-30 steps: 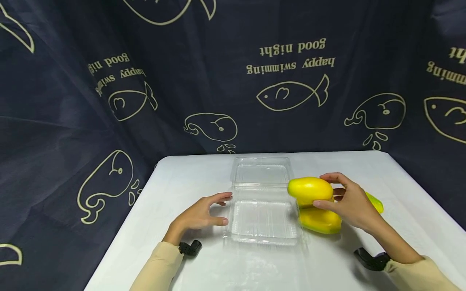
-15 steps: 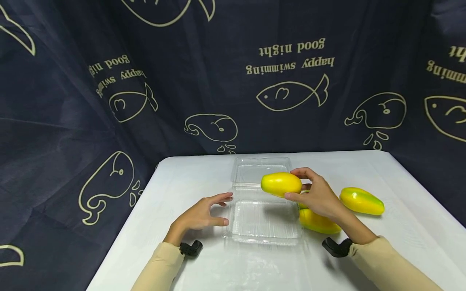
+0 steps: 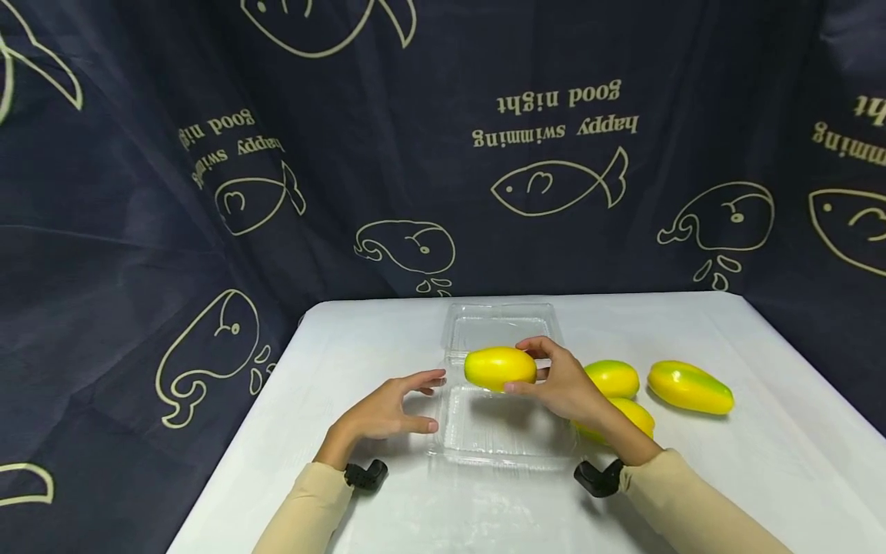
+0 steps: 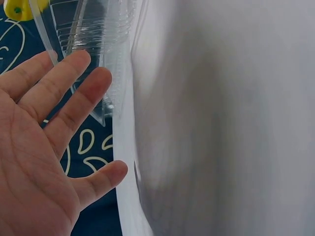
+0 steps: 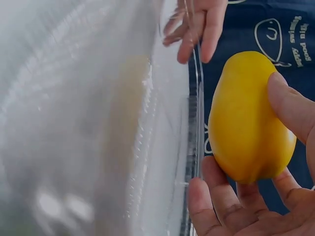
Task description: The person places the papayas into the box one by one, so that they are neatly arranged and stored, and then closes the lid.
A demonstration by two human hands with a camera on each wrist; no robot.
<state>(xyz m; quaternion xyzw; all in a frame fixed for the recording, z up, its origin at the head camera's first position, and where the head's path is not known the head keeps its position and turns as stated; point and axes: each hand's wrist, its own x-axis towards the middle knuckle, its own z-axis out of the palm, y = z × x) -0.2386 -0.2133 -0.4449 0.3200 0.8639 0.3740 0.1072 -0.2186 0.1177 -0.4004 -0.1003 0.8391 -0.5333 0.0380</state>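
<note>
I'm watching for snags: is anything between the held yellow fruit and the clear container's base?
Nothing visible: the right hand holds the yellow fruit over the open clear container, the left hand at the container's edge.

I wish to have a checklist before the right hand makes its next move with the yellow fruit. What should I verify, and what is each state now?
1. Yellow fruit held: ok, between thumb and fingers of the right hand.
2. Lid open: ok, folded back from the container base.
3. Fruit lined up over the base: cannot tell; in the head view it overlaps the hinge area.
4. Left hand steadying the base: cannot tell; it is by the left edge, contact unclear.
5. Three other fruits outside the container: ok, to its right.
</note>
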